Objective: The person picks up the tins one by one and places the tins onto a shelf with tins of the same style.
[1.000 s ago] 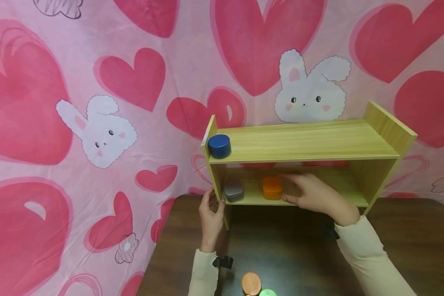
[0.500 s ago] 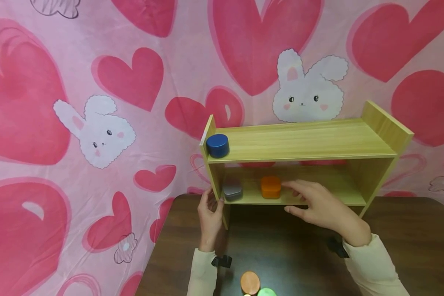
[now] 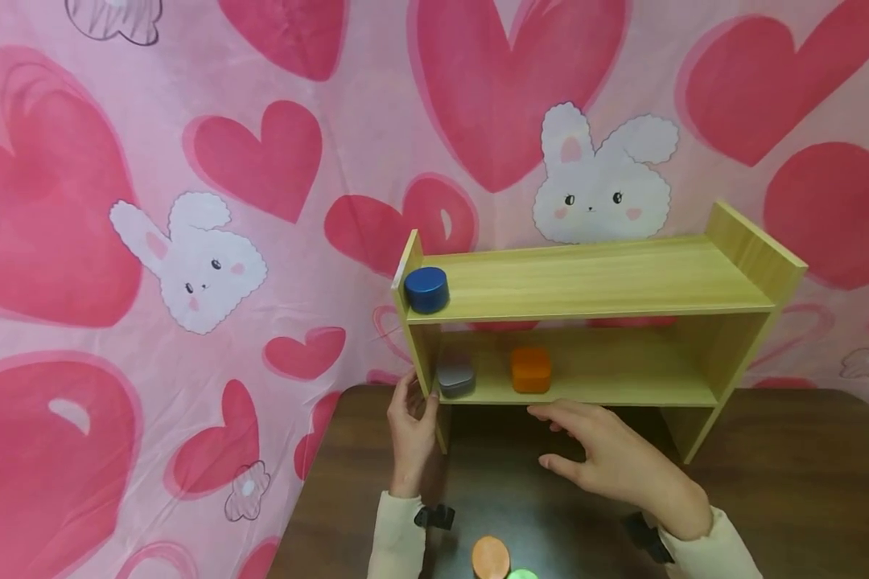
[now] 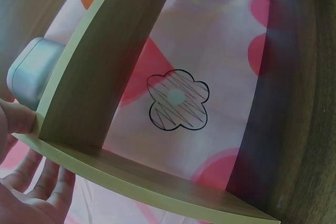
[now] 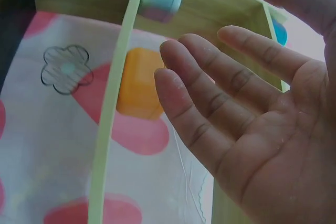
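Observation:
A light wooden shelf [image 3: 594,277] with two boards stands on the table. My left hand [image 3: 412,430] grips its left side panel, thumb in front and fingers behind; the left wrist view shows these fingers [image 4: 44,182] around the panel edge. On the lower board sit a silver-grey tin [image 3: 456,376] at the left end and an orange rounded-square tin [image 3: 531,370] to its right. A round blue tin [image 3: 427,289] is on the upper board at the left. My right hand [image 3: 608,450] hovers in front of the lower board, below the orange tin, fingers extended and holding nothing.
Near the bottom edge of the head view lie an orange round lid-like piece [image 3: 491,556] and a partly cut-off green one [image 3: 523,574] on the dark wooden table [image 3: 348,482]. A pink cloth with hearts and rabbits [image 3: 261,265] hangs behind the shelf.
My right hand has left the orange tin and drawn back, down and toward me. The orange tin stays on the lower board. My left hand keeps its grip on the shelf panel.

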### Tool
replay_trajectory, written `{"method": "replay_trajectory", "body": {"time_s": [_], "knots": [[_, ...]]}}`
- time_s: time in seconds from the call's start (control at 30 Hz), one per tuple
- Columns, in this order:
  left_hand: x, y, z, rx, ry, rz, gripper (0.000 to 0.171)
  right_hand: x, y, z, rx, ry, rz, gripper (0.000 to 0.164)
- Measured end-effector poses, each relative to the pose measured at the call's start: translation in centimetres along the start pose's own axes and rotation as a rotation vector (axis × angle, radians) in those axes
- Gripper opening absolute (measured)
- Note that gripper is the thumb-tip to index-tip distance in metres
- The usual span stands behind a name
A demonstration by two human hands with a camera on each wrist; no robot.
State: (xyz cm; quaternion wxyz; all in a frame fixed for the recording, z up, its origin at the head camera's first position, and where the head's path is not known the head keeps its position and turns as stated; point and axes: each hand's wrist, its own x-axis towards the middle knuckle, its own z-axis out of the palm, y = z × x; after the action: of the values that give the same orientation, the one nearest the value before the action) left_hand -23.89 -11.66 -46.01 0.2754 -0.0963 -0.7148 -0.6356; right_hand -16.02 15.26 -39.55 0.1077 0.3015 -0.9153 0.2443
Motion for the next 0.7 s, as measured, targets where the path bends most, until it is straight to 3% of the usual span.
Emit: {"method": "replay_trajectory", "body": {"time_s": [0.43, 0.6, 0.7], "knots": [[0.1, 0.1, -0.1, 0.003, -0.006, 0.006, 0.040, -1.3, -2.5, 2.8, 0.042, -0.026, -0.115, 0.057], [0.0, 0.0, -0.2, 0.008, 0.002, 0.010, 0.040, -2.0, -3.7, 4.3, 0.056, -0.103, -0.165, 0.054], [-0.1, -0.1, -0.2, 0.010, 0.005, 0.014, 0.040, -2.4, -4.2, 5.3, 0.098, -0.183, -0.154, 0.050]]}}
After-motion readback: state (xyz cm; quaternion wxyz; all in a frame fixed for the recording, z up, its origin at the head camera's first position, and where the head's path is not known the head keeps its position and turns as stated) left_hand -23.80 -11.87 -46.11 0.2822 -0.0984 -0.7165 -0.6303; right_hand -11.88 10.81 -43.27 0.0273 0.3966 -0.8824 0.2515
